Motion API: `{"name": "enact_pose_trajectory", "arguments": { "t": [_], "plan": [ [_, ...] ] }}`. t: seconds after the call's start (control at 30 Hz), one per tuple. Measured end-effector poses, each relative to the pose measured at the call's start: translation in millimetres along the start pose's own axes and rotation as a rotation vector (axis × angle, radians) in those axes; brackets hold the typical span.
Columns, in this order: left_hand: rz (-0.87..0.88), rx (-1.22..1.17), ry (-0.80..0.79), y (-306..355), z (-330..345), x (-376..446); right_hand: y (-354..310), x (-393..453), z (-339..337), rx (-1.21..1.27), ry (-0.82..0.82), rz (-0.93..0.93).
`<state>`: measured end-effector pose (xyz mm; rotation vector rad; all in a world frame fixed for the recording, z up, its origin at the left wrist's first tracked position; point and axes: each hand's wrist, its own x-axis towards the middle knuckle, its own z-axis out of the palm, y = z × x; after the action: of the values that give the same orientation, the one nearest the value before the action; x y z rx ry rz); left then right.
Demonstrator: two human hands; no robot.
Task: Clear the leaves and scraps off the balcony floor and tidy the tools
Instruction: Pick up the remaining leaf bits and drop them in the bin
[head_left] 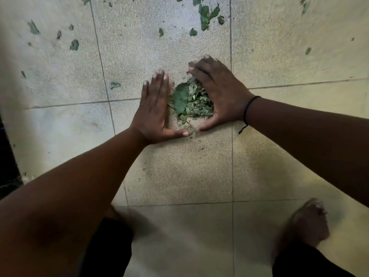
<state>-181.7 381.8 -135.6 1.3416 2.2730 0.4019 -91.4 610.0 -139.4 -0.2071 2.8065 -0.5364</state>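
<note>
Gathering step: left hand (154, 108) and right hand (217, 94) flat and spread on the floor (179, 176), cupping the leaf pile (188, 101) between. Next, probably: squeeze together, lift. More leaves (206, 15) farther off.

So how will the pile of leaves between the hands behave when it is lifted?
The pile of leaves is probably light and loose: it is many small torn pieces, so some would likely fall out. The left hand and right hand cup it from both sides, which should help. Crumbs at the thumbs will probably stay on the floor.
</note>
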Motion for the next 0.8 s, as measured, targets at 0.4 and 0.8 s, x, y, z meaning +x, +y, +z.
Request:
{"name": "enact_pose_trajectory", "arguments": {
  "t": [0.4,0.8],
  "plan": [
    [-0.245,-0.308,0.188,46.8,17.9,29.3,-52.5,25.5,36.9,-0.162,0.212,0.127],
    [-0.529,-0.779,0.477,45.4,11.2,14.0,-61.9,68.9,2.3,-0.173,0.099,-0.025]
  ]
}}
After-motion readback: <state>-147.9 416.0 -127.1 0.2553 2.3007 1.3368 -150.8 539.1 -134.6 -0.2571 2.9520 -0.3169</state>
